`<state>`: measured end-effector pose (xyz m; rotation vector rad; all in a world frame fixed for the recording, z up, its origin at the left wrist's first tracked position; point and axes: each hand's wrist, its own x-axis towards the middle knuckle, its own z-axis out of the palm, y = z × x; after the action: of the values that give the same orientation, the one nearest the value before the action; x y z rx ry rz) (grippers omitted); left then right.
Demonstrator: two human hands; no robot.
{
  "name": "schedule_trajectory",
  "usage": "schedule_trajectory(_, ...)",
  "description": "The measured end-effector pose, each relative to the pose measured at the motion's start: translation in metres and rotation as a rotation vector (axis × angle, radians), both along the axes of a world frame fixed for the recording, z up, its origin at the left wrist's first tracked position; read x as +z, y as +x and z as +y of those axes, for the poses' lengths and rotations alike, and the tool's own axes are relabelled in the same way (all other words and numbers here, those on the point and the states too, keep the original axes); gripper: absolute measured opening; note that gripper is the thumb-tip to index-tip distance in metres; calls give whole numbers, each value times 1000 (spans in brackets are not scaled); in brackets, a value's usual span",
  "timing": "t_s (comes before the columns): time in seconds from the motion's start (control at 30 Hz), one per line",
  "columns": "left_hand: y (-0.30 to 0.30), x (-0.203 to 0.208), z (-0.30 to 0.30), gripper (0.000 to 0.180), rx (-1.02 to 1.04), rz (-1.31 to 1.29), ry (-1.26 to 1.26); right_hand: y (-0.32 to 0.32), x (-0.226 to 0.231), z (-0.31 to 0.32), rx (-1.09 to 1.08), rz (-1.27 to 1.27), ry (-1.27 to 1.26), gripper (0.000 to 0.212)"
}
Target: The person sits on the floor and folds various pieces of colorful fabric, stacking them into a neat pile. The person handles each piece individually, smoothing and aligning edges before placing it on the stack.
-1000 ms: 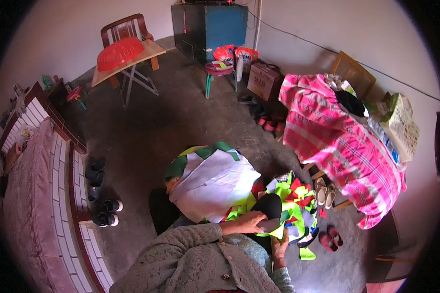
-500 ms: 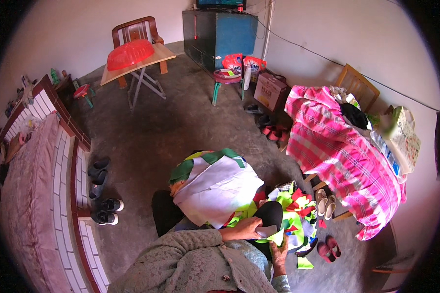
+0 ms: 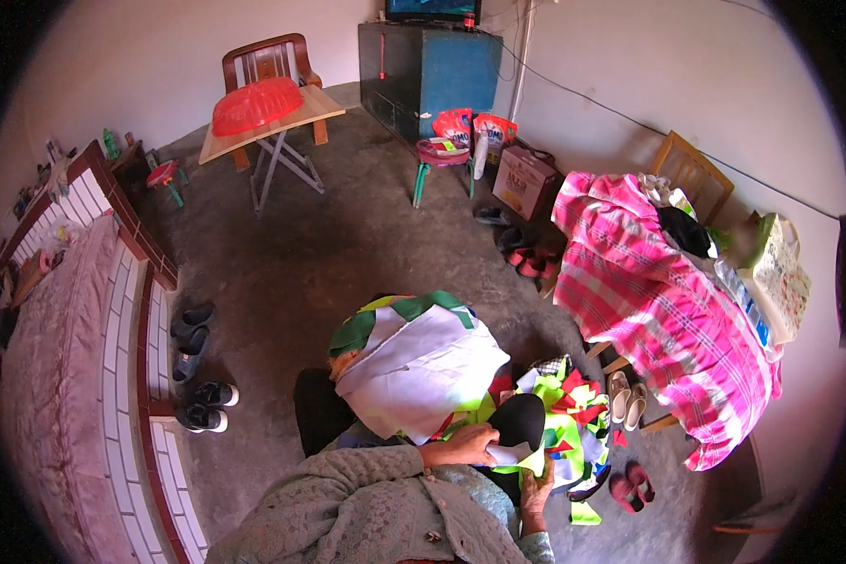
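Observation:
Over my lap, my left hand (image 3: 470, 446) is closed on a whitish cloth scrap (image 3: 508, 455). My right hand (image 3: 537, 493) pinches the pale yellow-green cloth scrap (image 3: 536, 461), which meets the whitish one between my hands. Beside my right knee lies a heap of cloth scraps (image 3: 566, 434) in neon yellow, red, white and blue. A large white cloth (image 3: 423, 362) with green and yellow pieces around its edge covers something bulky in front of my knees. What lies under it is hidden.
One neon scrap (image 3: 585, 513) lies on the floor near dark red shoes (image 3: 632, 487). A pink plaid cloth (image 3: 658, 310) drapes furniture at right, with beige shoes (image 3: 627, 399) below. Dark shoes (image 3: 207, 407) stand by the bed (image 3: 56, 395) at left. A folding table (image 3: 324, 101) stands farther off.
The yellow-green scrap has turned between my hands and shows a smaller, paler face. My hands stay nearly in place. The whole view has shifted slightly.

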<state>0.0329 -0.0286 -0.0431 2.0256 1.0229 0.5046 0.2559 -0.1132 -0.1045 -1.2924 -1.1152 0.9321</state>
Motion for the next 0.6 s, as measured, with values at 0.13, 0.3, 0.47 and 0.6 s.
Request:
schedule_trajectory(0.13,0,7,3,46,-80,82,-143,2,0,0,15,-75,-28,60)
schedule_trajectory(0.3,-4,18,-3,44,-44,3,-143,2,1,-1,-3,-58,-39,58)
schedule_trajectory(0.47,-12,6,4,44,-55,20,-270,-11,46,-3,84,31,-83,51)
schedule_trajectory(0.6,-18,4,10,45,-56,38,-261,-5,59,-6,185,86,-57,67)
